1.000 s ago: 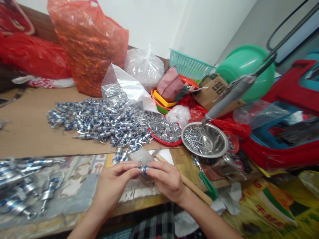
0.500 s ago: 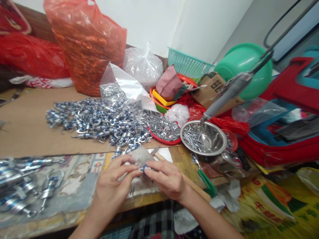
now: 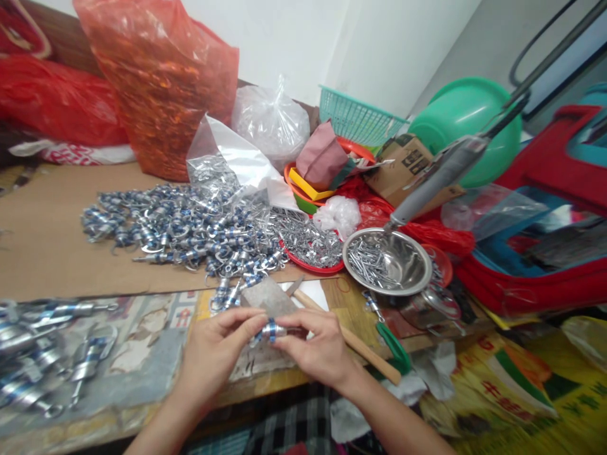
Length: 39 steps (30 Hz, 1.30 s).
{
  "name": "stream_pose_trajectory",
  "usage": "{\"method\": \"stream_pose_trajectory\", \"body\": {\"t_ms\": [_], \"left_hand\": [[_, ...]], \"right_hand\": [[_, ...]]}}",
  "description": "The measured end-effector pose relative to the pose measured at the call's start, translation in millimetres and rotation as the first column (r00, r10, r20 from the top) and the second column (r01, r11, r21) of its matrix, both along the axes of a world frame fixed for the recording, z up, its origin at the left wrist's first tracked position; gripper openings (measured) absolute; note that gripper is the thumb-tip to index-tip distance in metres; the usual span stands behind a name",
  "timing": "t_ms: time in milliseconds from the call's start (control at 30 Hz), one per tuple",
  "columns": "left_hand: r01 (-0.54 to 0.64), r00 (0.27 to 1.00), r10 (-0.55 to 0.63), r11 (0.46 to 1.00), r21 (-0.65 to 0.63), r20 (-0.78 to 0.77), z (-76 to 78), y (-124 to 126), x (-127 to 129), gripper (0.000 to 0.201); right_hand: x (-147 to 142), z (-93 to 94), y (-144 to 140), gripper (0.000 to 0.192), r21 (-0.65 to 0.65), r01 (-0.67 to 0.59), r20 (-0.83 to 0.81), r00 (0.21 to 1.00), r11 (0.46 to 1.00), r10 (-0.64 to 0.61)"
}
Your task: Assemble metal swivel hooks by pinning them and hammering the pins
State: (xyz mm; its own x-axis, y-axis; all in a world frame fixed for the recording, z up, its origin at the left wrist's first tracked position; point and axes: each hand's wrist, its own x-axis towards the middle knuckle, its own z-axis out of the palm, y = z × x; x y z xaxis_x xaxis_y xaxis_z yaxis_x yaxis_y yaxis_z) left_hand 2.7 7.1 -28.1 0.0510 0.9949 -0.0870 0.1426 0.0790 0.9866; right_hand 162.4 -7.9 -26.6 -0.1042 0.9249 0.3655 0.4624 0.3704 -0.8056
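Between my two hands is a small silver-and-blue metal fitting (image 3: 272,330), lying roughly level. My left hand (image 3: 215,344) pinches its left end with thumb and fingers. My right hand (image 3: 313,344) grips its right end, and the fingertips cover part of it. Just behind the fingers is a grey metal block (image 3: 265,296). A wooden-handled hammer (image 3: 370,355) lies partly under my right hand. Beyond them spreads a large heap of similar silver-and-blue fittings with hooks (image 3: 190,227). More such fittings (image 3: 88,360) lie at the near left.
A steel bowl (image 3: 412,268) holds metal pins, beside a red tray (image 3: 303,261) of small metal pieces. Above the bowl hangs a grey electric screwdriver-like tool (image 3: 439,177). A green-handled item (image 3: 396,347) lies at the right. Full plastic bags (image 3: 165,88) stand behind.
The fitting has turned so that more of its blue-banded body shows. My right hand has shifted slightly, its fingers now around the right end. The camera view has moved a little.
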Motion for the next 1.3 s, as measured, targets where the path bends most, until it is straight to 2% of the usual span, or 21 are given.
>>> {"method": "stream_pose_trajectory", "body": {"t_ms": [100, 133, 200, 267, 300, 333, 367, 400, 467, 533, 667, 800, 900, 1000, 1067, 1167, 1233, 1300], "left_hand": [[0.024, 0.981, -0.017, 0.999, -0.034, 0.194, -6.1, -5, 4, 0.043], [0.029, 0.97, -0.02, 0.999, -0.037, 0.24, -7.7, -6, 6, 0.049], [0.01, 0.96, 0.002, 0.999, -0.04, 0.279, -10.3, -7, 7, 0.056], [-0.003, 0.954, 0.019, 0.998, -0.055, 0.3, -11.7, -5, 7, 0.059], [0.001, 0.947, 0.021, 0.998, -0.067, 0.319, -11.9, -4, 7, 0.061], [0.014, 0.939, 0.015, 0.996, -0.082, 0.342, -11.7, -2, 6, 0.063], [0.039, 0.931, 0.001, 0.994, -0.1, 0.365, -11.2, -1, 6, 0.064], [0.066, 0.924, -0.016, 0.991, -0.119, 0.382, -10.4, 0, 5, 0.065], [0.112, 0.915, -0.042, 0.982, -0.153, 0.401, -8.1, 2, 4, 0.065], [0.145, 0.912, -0.063, 0.974, -0.176, 0.406, -5.5, 3, 2, 0.064], [0.213, 0.909, -0.125, 0.959, -0.186, 0.397, -2.7, 4, -1, 0.062], [0.262, 0.897, -0.16, 0.943, -0.203, 0.412, -6.5, 9, -3, 0.063], [0.288, 0.886, -0.18, 0.936, -0.202, 0.428, -11.5, 14, -4, 0.07], [0.299, 0.883, -0.19, 0.933, -0.202, 0.429, -15.2, 19, -7, 0.077], [0.306, 0.877, -0.194, 0.931, -0.201, 0.439, -16.3, 21, -8, 0.079], [0.302, 0.872, -0.191, 0.935, -0.188, 0.451, -16.8, 20, -8, 0.081], [0.301, 0.868, -0.191, 0.936, -0.181, 0.458, -17.0, 19, -7, 0.081], [0.301, 0.864, -0.191, 0.938, -0.174, 0.467, -17.6, 18, -7, 0.079]], "right_hand": [[-3, -1.9, -3, 0.019, -0.255, 0.041, -0.113, 0.991, 0.966, -0.072], [-3, -1.6, -2, 0.022, -0.304, 0.026, -0.119, 0.991, 0.952, -0.065], [2, 1.0, 5, 0.023, -0.361, -0.051, -0.071, 0.997, 0.931, 0.027], [12, 5.3, 22, 0.019, -0.328, -0.106, 0.024, 0.992, 0.939, 0.12], [20, 7.3, 34, 0.016, -0.264, -0.071, 0.103, 0.989, 0.962, 0.101], [28, 8.5, 49, 0.013, -0.174, -0.003, 0.179, 0.983, 0.985, 0.035], [37, 8.6, 64, 0.014, -0.043, 0.13, 0.263, 0.958, 0.991, -0.114], [45, 7.4, 80, 0.016, 0.044, 0.248, 0.365, 0.898, 0.968, -0.247], [60, 0.8, 109, 0.02, 0.059, 0.32, 0.419, 0.852, 0.946, -0.315], [69, -9.4, 130, 0.016, 0.026, 0.346, 0.445, 0.836, 0.938, -0.321], [74, -25.4, 145, 0.014, -0.014, 0.383, 0.431, 0.836, 0.924, -0.34], [78, -21.5, 139, 0.018, -0.036, 0.404, 0.331, 0.868, 0.914, -0.371], [74, -10.1, 120, 0.021, -0.122, 0.355, 0.234, 0.918, 0.927, -0.321], [54, 1.4, 86, 0.017, -0.252, 0.198, 0.144, 0.976, 0.947, -0.165], [36, 7.1, 62, 0.012, -0.348, -0.007, 0.05, 0.998, 0.938, 0.025], [12, 11.2, 39, 0.011, -0.273, -0.206, 0.043, 0.973, 0.94, 0.226], [0, 10.6, 32, 0.015, -0.148, -0.217, 0.1, 0.967, 0.965, 0.233], [-7, 7.9, 30, 0.016, -0.054, -0.182, 0.103, 0.977, 0.982, 0.187]]}}
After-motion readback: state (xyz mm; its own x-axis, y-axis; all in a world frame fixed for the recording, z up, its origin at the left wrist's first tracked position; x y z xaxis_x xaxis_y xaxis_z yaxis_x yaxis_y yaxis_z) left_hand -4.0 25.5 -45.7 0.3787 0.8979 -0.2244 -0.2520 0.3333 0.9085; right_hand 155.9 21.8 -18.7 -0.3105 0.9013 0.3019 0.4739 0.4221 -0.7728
